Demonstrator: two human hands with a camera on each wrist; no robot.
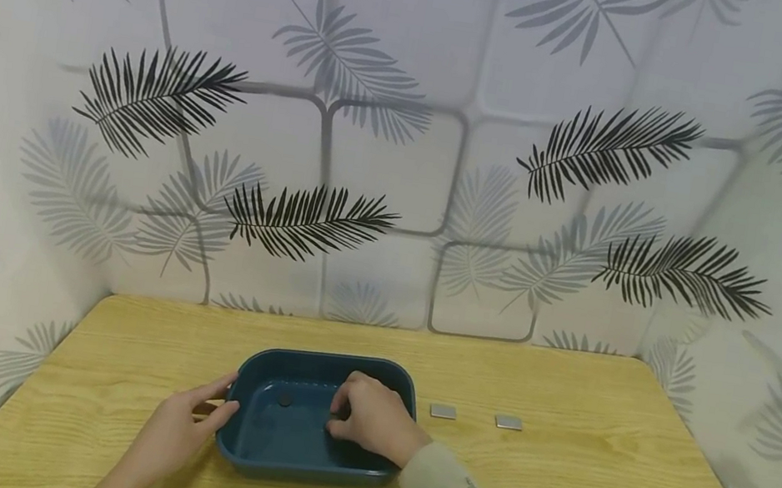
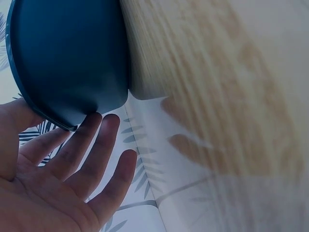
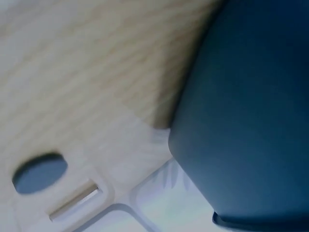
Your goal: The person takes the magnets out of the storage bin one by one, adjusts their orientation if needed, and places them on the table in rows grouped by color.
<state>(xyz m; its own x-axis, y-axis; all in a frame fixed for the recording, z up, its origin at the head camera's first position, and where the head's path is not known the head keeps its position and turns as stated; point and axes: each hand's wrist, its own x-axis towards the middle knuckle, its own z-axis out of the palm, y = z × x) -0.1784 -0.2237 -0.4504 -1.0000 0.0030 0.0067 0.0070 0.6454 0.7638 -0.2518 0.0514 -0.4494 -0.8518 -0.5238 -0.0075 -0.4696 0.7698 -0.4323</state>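
Observation:
My left hand (image 1: 178, 425) holds the left wall of a dark blue rectangular basin (image 1: 307, 472) with rounded corners. In the left wrist view the fingers (image 2: 79, 140) lie against the outside of its wall. Over the right side goes my right hand (image 1: 371, 416), reaching down inside with bent fingers and the thumb near the index finger. A dark spot shows between these fingertips; whether they pinch something I cannot tell. A small dark round disc (image 1: 285, 399) lies on the basin floor, left of the right hand. The right wrist view shows only the basin's outer wall (image 3: 241, 125), not the hand.
Two small flat silvery rectangular pieces (image 1: 443, 411) (image 1: 508, 422) lie on the wood-grain table (image 1: 576, 474), right of the basin. Behind the table stands a wall (image 1: 387, 168) with leaf patterns.

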